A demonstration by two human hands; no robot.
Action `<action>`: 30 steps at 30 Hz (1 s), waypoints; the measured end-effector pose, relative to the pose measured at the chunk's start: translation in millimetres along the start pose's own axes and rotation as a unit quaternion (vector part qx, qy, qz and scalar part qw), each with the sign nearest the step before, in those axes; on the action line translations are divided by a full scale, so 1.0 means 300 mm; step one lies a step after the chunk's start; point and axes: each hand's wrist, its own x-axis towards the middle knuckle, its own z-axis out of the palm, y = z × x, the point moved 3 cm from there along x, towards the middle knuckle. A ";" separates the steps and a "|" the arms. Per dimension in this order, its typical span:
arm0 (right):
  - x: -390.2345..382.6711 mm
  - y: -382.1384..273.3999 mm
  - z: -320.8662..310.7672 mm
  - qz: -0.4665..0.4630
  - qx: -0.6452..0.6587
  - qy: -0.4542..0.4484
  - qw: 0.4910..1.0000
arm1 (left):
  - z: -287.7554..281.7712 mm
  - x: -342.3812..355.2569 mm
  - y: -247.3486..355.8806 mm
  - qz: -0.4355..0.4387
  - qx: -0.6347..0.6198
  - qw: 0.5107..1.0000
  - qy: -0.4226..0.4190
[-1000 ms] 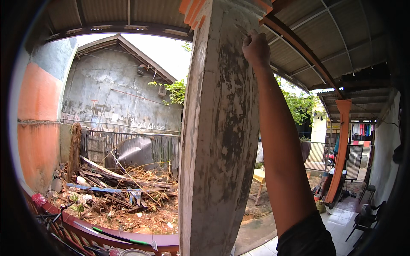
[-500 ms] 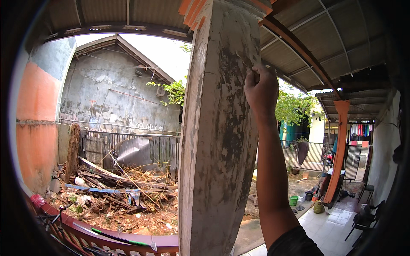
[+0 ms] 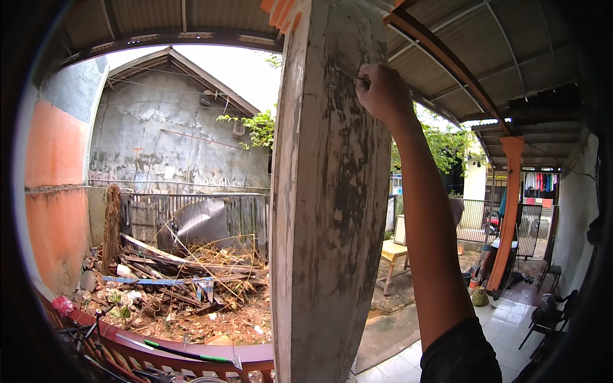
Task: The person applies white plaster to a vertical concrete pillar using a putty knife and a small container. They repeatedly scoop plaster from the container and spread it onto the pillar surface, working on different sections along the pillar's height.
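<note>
Square plastered column (image 3: 332, 210), centre of the frame: pale grey, its broad face streaked vertically with ragged dark patches. At upper centre-right, the right hand (image 3: 385, 96) is curled closed around a slim tool (image 3: 349, 72), mostly hidden, beside the patched surface

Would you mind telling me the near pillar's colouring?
The near pillar is pale grey with dark blotches, seen in the head view.

White letters (image 3: 219, 184) low on the weathered gray wall (image 3: 185, 143) above the fence (image 3: 248, 223), only partly legible.
</note>
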 end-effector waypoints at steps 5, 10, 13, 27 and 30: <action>0.068 0.072 -0.094 -0.011 0.043 0.100 0.994 | -0.037 0.041 -0.019 0.022 0.003 1.000 0.008; 0.401 0.147 0.068 0.022 -0.046 0.152 0.987 | -0.023 0.047 -0.002 0.036 0.014 0.999 0.011; 0.434 0.156 0.118 0.025 -0.032 0.113 0.993 | -0.003 0.022 0.022 0.033 0.008 0.999 0.014; 0.114 0.112 -0.115 0.046 -0.012 0.120 0.992 | -0.121 0.096 -0.007 0.059 0.039 0.997 0.011; 0.333 0.163 0.001 0.100 -0.019 0.144 0.984 | -0.112 0.102 -0.013 0.067 0.063 0.996 0.020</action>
